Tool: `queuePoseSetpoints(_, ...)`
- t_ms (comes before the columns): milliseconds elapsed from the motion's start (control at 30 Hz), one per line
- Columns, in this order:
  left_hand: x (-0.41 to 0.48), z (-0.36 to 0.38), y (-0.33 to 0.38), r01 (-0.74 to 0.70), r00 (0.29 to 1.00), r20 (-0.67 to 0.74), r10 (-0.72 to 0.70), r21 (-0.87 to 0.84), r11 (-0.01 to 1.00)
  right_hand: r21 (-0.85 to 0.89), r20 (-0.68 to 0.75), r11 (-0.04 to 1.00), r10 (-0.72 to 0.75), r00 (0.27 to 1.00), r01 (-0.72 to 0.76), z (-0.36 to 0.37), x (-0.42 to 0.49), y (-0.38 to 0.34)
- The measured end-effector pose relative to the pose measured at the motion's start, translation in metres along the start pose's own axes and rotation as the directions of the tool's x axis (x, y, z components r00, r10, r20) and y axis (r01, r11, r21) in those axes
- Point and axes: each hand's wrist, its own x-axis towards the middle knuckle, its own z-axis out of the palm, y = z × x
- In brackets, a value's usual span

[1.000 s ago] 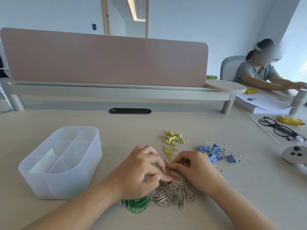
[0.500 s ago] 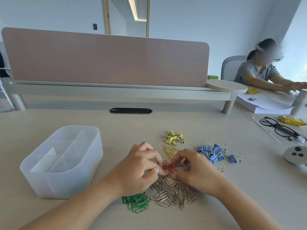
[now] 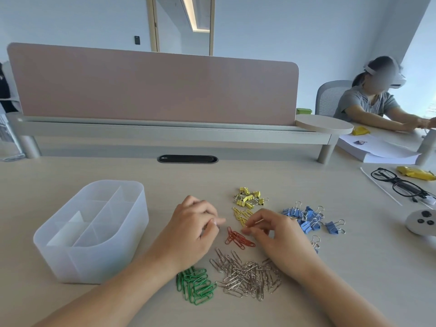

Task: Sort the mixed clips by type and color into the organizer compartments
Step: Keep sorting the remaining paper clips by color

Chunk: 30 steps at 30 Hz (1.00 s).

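Both hands have parted since the earlier frames, and the red paper clips (image 3: 238, 239) they pinched together now lie loose on the desk (image 3: 70, 175) between them. Left hand (image 3: 188, 234) is curled with the thumb against the forefinger; whether it holds anything cannot be told. Right hand (image 3: 280, 239) is curled and pinches a thin pale clip (image 3: 256, 222) between thumb and forefinger, its fingertips just beside the red group. Clips are already grouped by type and colour: green paper clips (image 3: 195, 286) under the left wrist, silver paper clips (image 3: 247, 277) beside them, yellow paper clips (image 3: 241, 215) beyond the red ones, yellow binder clips (image 3: 250, 199) farther back, and blue binder clips (image 3: 306, 218) right of the right hand. A translucent white organizer (image 3: 94, 263) stands left of the left hand, apart from every pile; its divided compartments show only bare walls. Black glasses (image 3: 398, 185) and a white controller (image 3: 422, 224) lie at the right edge. A pink partition (image 3: 153, 86) closes the rear, and a second person (image 3: 368, 105) sits beyond it to the right.
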Motion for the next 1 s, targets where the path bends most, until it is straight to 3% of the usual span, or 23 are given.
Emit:
queuePoseSetpoints(167,0.004,-0.004,-0.010,0.212,0.975,0.056,-0.215,0.052,0.976,-0.124,-0.037,0.991,-0.058,0.998,0.053,-0.001,0.001,0.003)
queuePoseSetpoints(333,-0.007,-0.010,-0.012,0.217,0.971,0.078,-0.226,0.102,0.971,-0.265,0.033,0.947,-0.180,0.983,0.182,0.002,0.000,-0.003)
queuePoseSetpoints(533,-0.023,-0.018,-0.016,0.138,0.973,0.152,-0.176,0.229,0.964,-0.350,0.293,0.874,-0.241,0.925,0.338,0.014,0.001,-0.014)
queuePoseSetpoints(633,-0.022,-0.016,-0.017,0.111,0.980,0.134,-0.145,0.236,0.965,-0.362,0.336,0.857,-0.246,0.909,0.366,0.018,0.002,-0.011)
queuePoseSetpoints(767,-0.020,-0.014,-0.023,0.110,0.993,0.023,-0.117,0.199,0.974,-0.277,0.278,0.907,-0.240,0.930,0.317,0.015,0.004,-0.009)
queuePoseSetpoints(1000,-0.027,-0.019,-0.021,0.130,0.992,-0.015,-0.129,0.116,0.985,-0.190,0.271,0.942,-0.219,0.937,0.275,0.013,0.004,-0.010)
